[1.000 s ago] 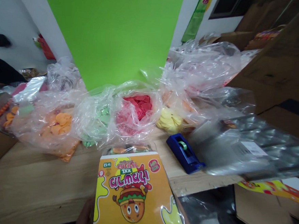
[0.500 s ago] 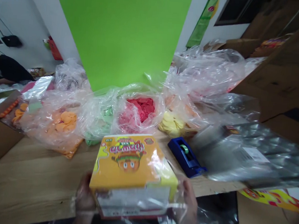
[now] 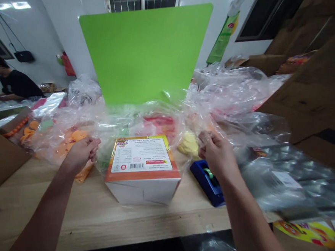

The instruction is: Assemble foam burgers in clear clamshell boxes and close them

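Note:
An orange and white box (image 3: pixel 143 169) stands on the wooden table (image 3: pixel 72 214) with its barcode side up. A clear plastic bag (image 3: pixel 133 119) is stretched over its far part. My left hand (image 3: pixel 81 152) is closed in a pinch on the bag's left edge. To the right of the box, my right hand (image 3: pixel 215 152) is closed in a pinch on the bag's right edge.
A blue tape dispenser (image 3: pixel 208 182) lies under my right wrist. Behind the box sit clear bags of orange chips (image 3: pixel 54 138), red chips (image 3: pixel 159 123) and yellow chips (image 3: pixel 189 144), backed by a green board (image 3: pixel 146 51). A stack of plastic sleeves (image 3: pixel 287 176) lies right. Another person (image 3: pixel 12 84) sits far left.
The box was held near me with its yellow printed face up. It now stands on the table, barcode side up. Both hands have moved out to the bag's edges.

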{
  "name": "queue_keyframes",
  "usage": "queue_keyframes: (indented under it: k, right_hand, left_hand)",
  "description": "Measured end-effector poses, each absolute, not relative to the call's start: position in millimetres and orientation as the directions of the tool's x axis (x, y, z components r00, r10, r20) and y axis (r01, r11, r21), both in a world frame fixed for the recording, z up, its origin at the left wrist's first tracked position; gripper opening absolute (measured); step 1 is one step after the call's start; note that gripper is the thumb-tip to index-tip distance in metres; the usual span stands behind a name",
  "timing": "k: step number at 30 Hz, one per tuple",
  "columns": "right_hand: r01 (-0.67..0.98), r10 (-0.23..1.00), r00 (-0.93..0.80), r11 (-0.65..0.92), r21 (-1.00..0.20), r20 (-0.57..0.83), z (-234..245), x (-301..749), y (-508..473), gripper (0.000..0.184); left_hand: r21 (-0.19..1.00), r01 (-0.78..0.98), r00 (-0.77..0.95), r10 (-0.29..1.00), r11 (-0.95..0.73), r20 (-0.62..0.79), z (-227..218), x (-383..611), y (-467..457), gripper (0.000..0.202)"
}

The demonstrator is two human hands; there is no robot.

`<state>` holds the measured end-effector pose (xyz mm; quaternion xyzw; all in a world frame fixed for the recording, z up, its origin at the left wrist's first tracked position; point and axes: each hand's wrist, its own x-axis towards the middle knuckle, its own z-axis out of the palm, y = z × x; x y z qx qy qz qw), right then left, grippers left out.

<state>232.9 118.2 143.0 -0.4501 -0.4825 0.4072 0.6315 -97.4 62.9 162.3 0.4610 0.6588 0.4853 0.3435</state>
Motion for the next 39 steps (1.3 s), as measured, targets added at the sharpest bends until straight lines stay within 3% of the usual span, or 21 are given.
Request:
queue_keyframes:
  k: [3, 5, 6, 7, 8, 9, 10, 12, 14, 17, 20, 22, 24, 27, 29, 31, 33, 39]
  right_hand:
    - [-0.056, 0.963, 0.187, 0.207, -0.977, 0.193, 145.7, 237.7, 116.2, 0.037]
    - [-0.025, 0.962, 0.193, 0.2, -0.98, 0.191, 149.3, 239.4, 112.9, 0.037]
    - [0.013, 0.954, 0.209, 0.217, -0.976, 0.215, 151.8, 240.0, 111.3, 0.036]
    - [0.068, 0.939, 0.23, 0.247, -0.966, 0.257, 154.7, 240.5, 109.9, 0.035]
    - [0.135, 0.916, 0.252, 0.286, -0.949, 0.312, 157.7, 240.7, 109.0, 0.033]
    - [0.197, 0.888, 0.27, 0.327, -0.924, 0.372, 160.6, 240.6, 108.6, 0.03]
    - [0.236, 0.86, 0.281, 0.368, -0.9, 0.425, 163.3, 240.2, 108.9, 0.028]
    - [0.181, 0.828, 0.295, 0.442, -0.878, 0.477, 167.3, 238.6, 111.7, 0.024]
    - [-0.059, 0.847, 0.31, 0.471, -0.88, 0.432, 169.6, 236.8, 116.4, 0.018]
    - [-0.45, 0.93, 0.244, 0.358, -0.818, 0.273, 172.3, 235.8, 124.2, 0.014]
    - [-0.55, 0.959, 0.178, 0.283, -0.786, 0.22, 176.4, 235.5, 129.3, 0.02]
    - [-0.543, 0.954, 0.177, 0.299, -0.785, 0.24, 180.0, 234.1, 130.8, 0.022]
    - [-0.531, 0.948, 0.176, 0.319, -0.785, 0.267, 184.1, 231.0, 130.6, 0.023]
    - [-0.488, 0.929, 0.205, 0.369, -0.791, 0.307, 190.0, 223.7, 126.7, 0.023]
    - [-0.437, 0.913, 0.223, 0.406, -0.802, 0.341, 193.0, 219.0, 121.7, 0.022]
    - [-0.375, 0.901, 0.197, 0.434, -0.819, 0.388, 195.1, 216.4, 115.0, 0.02]
    - [-0.293, 0.886, 0.147, 0.463, -0.837, 0.439, 197.0, 216.7, 107.3, 0.019]
    - [0.014, 0.811, 0.084, 0.58, -0.815, 0.579, 203.4, 224.5, 86.3, 0.017]
  left_hand:
    - [0.944, 0.317, -0.399, 0.916, 0.087, 0.05, 164.7, -95.5, 58.8, 0.021]
    - [0.87, 0.492, -0.528, 0.782, -0.036, 0.33, 165.2, -82.8, 43.1, 0.015]
    - [0.759, 0.641, -0.507, 0.677, -0.117, 0.533, 164.7, -73.6, 32.4, 0.01]
    - [0.567, 0.8, -0.395, 0.54, -0.196, 0.744, 163.6, -63.1, 21.2, 0.008]
    - [0.346, 0.89, -0.163, 0.501, -0.298, 0.85, 162.0, -51.9, 10.4, 0.008]
    - [0.162, 0.896, 0.11, 0.56, -0.413, 0.821, 160.3, -40.4, 1.4, 0.012]
    - [0.067, 0.877, 0.266, 0.597, -0.476, 0.757, 158.7, -29.3, -5.3, 0.02]
    - [0.051, 0.841, 0.4, 0.682, -0.539, 0.612, 157.4, -10.5, -10.6, 0.027]
    - [0.167, 0.813, 0.427, 0.765, -0.558, 0.482, 159.8, 0.6, -7.3, 0.017]
    - [0.435, 0.765, 0.416, 0.88, -0.475, 0.23, 166.7, 2.0, 4.7, 0.015]
    - [0.616, 0.737, 0.288, 0.954, -0.278, 0.086, 170.5, -4.9, 17.5, 0.014]
    - [0.633, 0.743, 0.141, 0.975, -0.22, 0.174, 171.6, -4.4, 23.7, 0.013]
    - [0.568, 0.761, 0.096, 0.921, -0.312, 0.376, 174.6, 5.8, 27.5, 0.011]
    - [0.279, 0.675, 0.384, 0.649, -0.683, 0.657, 186.4, 36.9, 35.3, 0.013]
    - [0.04, 0.591, 0.521, 0.419, -0.806, 0.743, 198.6, 59.1, 48.4, 0.021]
    - [-0.105, 0.615, 0.525, 0.307, -0.781, 0.793, 211.9, 74.7, 68.1, 0.028]
    - [-0.165, 0.67, 0.488, 0.262, -0.723, 0.833, 223.5, 82.0, 88.1, 0.028]
    - [-0.384, 0.744, 0.521, 0.115, -0.547, 0.846, 235.4, 87.6, 102.4, 0.012]
